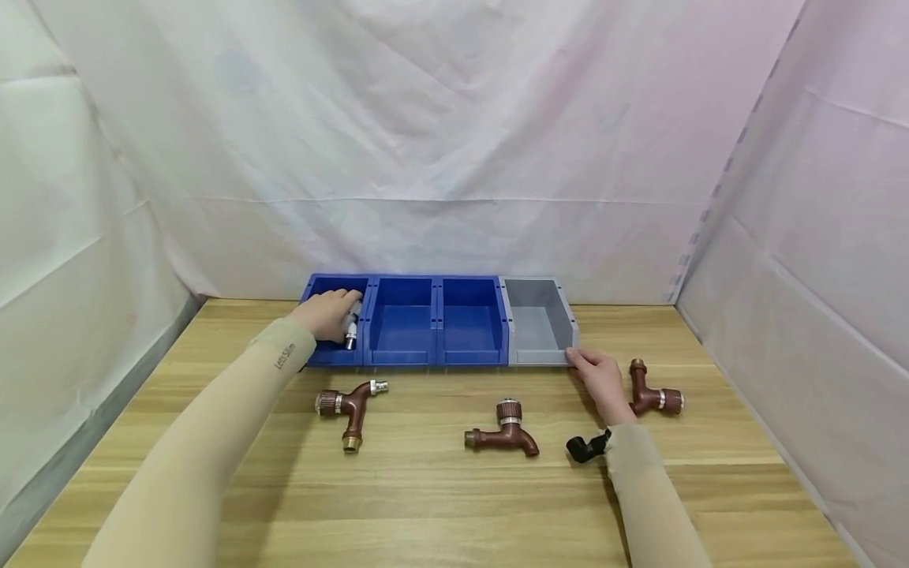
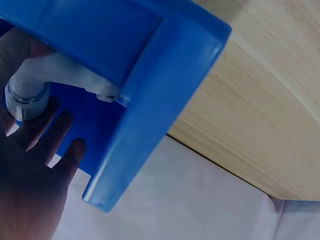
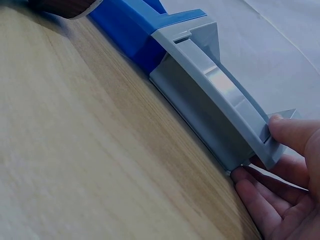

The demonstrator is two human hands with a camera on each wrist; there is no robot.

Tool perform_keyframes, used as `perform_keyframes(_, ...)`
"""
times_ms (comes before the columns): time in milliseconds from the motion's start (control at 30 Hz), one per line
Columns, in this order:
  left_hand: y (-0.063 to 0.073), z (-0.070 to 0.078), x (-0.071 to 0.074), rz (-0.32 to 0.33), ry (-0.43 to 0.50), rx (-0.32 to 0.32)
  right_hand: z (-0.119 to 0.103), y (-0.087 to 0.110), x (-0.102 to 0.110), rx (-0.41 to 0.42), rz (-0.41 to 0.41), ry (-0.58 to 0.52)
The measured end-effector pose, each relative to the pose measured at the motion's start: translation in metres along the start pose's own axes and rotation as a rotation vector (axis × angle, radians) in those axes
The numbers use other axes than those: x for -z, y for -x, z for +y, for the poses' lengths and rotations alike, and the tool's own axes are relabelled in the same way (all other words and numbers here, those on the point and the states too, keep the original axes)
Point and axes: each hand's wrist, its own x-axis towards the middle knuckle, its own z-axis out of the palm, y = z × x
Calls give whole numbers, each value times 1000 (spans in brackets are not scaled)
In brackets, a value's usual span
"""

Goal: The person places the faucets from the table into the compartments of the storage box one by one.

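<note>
My left hand reaches down into the leftmost blue bin. There it holds a white faucet with a ribbed knob between thumb and fingers, the other fingertips spread apart. Part of the faucet is hidden behind the hand and the bin's wall. At the other end of the row, my right hand pinches the front right corner of the grey bin, its thumb over the rim and its other fingers below and beside the corner.
Two more blue bins stand between these. On the wooden table lie a brown faucet at left, another brown faucet in the middle and a third brown faucet at right. A black faucet is partly under the right wrist. White curtains surround the table.
</note>
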Motion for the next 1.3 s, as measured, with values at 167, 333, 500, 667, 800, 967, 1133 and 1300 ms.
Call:
perform_keyframes(167, -1, 0, 0, -6, 14, 2, 2, 1, 2, -7, -10, 4)
perform_keyframes(333, 1, 5, 4, -10, -3, 9, 2, 2, 4, -12, -11, 2)
perform_keyframes(500, 2, 11, 7, -40, 5, 43, 0, 4, 6, -9, -3, 12)
perform_keyframes(667, 2, 11, 7, -78, 69, 76, 0, 6, 6, -7, -1, 8)
perform_keyframes(800, 1, 8, 7, -45, 58, 60, -1, 7, 6, -11, 8, 19)
perform_keyframes(967, 1, 4, 6, -22, -24, 36, -1, 5, 7, -27, 11, 22)
perform_keyframes(1133, 3, -2, 8, -18, -89, 4, 0, 3, 5, -20, -3, 15)
perform_keyframes(1300, 3, -9, 9, -29, -258, -66, 0, 2, 0, -15, -3, 7)
